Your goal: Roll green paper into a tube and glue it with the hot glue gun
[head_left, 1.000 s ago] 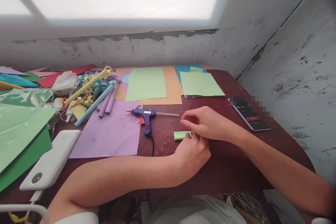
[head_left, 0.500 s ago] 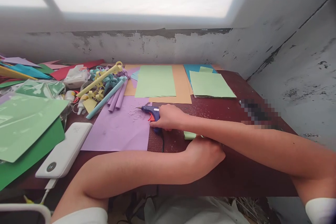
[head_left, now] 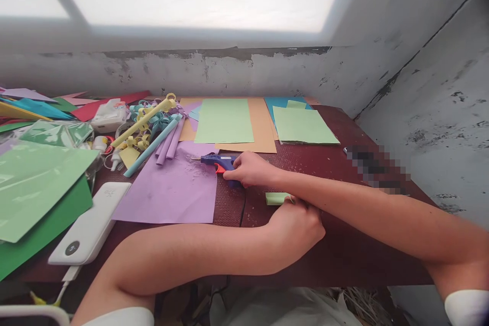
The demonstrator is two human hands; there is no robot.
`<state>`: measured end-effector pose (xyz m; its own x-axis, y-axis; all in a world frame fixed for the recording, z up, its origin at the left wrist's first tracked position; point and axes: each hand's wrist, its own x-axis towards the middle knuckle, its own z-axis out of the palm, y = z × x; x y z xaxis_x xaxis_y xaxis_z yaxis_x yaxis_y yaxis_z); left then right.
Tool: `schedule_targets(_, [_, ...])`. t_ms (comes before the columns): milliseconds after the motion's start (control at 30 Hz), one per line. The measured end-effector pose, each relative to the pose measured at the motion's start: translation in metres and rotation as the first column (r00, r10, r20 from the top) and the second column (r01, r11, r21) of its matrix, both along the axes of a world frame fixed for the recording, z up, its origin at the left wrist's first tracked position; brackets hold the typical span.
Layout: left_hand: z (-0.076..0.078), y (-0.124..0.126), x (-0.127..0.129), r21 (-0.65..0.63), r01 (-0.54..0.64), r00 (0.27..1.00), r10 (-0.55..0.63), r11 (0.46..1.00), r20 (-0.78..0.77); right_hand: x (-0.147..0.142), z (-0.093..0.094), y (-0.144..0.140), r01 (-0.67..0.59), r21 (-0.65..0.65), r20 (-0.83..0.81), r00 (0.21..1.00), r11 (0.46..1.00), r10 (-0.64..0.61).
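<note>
Glue gun (head_left: pixel 217 162), small, blue plastic body w/ red-orange trigger and thin metal nozzle pointing left; lies on its side on the dark red-brown counter (head_left: pixel 344 249), nozzle end over the edge of a purple sheet (head_left: pixel 171 193). Right hand (head_left: pixel 250 169) is on the gun's rear/handle, fingers curled round it & pressed together, so handle mostly hidden. Black cord (head_left: pixel 241 209) runs from under that hand toward the near edge.

Left hand (head_left: pixel 298 224) sits just right of the cord, forearm crossing under the right arm. Its fingers pinch one end of a small green paper piece (head_left: pixel 275 198): pale mint, folded or rolled flat, short oblong, matte, resting on the counter just beside the right wrist.

Counter surface looks rough, woven-ish texture, w/ pale crumbs scattered, esp. on the purple sheet near the nozzle. Behind the gun: light green sheet (head_left: pixel 224 120) on an orange-tan sheet (head_left: pixel 263 132), both flat, rectangular. Further right, another light green sheet (head_left: pixel 303 126) over a blue one. Left of those, rolled paper tubes (head_left: pixel 168 137) in purple, teal & yellow, plus curly paper strips in a heap. Far left: glossy green sheets (head_left: pixel 34 178), shiny under the window light, and a white power bank (head_left: pixel 89 224), smooth, rounded corners, cable at its near end. Blurred-out dark object by the right edge, can't tell what. Wall behind is grey, chipped & stained.
</note>
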<state>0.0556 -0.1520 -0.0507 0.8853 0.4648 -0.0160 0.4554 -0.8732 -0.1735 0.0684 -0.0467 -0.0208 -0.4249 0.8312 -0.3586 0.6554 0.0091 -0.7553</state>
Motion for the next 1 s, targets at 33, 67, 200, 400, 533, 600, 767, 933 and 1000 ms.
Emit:
schedule_targets(33, [0.0, 0.0, 0.0, -0.004, 0.003, 1.0, -0.003, 1.0, -0.007, 0.0, -0.001, -0.001, 0.004, 0.005, -0.001, 1.0, 1.0, -0.004])
schedule_targets(67, [-0.001, -0.001, 0.0, -0.003, 0.003, 1.0, -0.003, 1.0, -0.011, 0.0, -0.002, -0.001, 0.007, 0.008, -0.003, 1.0, 1.0, -0.007])
schedule_targets(200, [-0.002, -0.002, -0.001, 0.012, 0.0, 1.0, 0.0, 1.0, 0.004, 0.001, -0.003, -0.003, 0.012, 0.067, 0.031, 0.999, 0.998, -0.014])
schedule_targets(400, [-0.004, -0.001, -0.001, 0.036, 0.002, 1.0, -0.003, 0.999, 0.02, 0.004, 0.002, -0.004, -0.012, 0.238, 0.066, 0.998, 0.971, -0.004])
schedule_targets(533, [0.0, 0.0, -0.002, 0.07, -0.028, 0.999, 0.026, 0.997, 0.021, 0.013, 0.005, 0.009, 0.134, 0.275, -0.05, 0.991, 0.952, -0.125])
schedule_targets(600, [0.003, 0.0, -0.003, 0.072, -0.044, 0.999, 0.043, 0.996, 0.019, 0.02, 0.007, 0.016, 0.264, 0.231, -0.215, 0.952, 0.936, -0.216])
schedule_targets(767, [0.005, -0.001, -0.004, 0.106, -0.048, 0.999, 0.045, 0.993, 0.023, 0.046, 0.012, 0.009, 0.431, 0.036, -0.465, 0.806, 0.902, -0.366])
schedule_targets(933, [0.001, -0.004, -0.002, 0.127, -0.047, 0.999, 0.045, 0.991, 0.018, 0.08, -0.003, -0.022, 0.514, 0.041, -0.487, 0.759, 0.857, -0.432])
schedule_targets(1000, [0.001, -0.005, -0.001, 0.139, -0.026, 1.0, 0.023, 0.99, 0.02, 0.093, -0.011, -0.032, 0.563, 0.005, -0.503, 0.716, 0.827, -0.484])
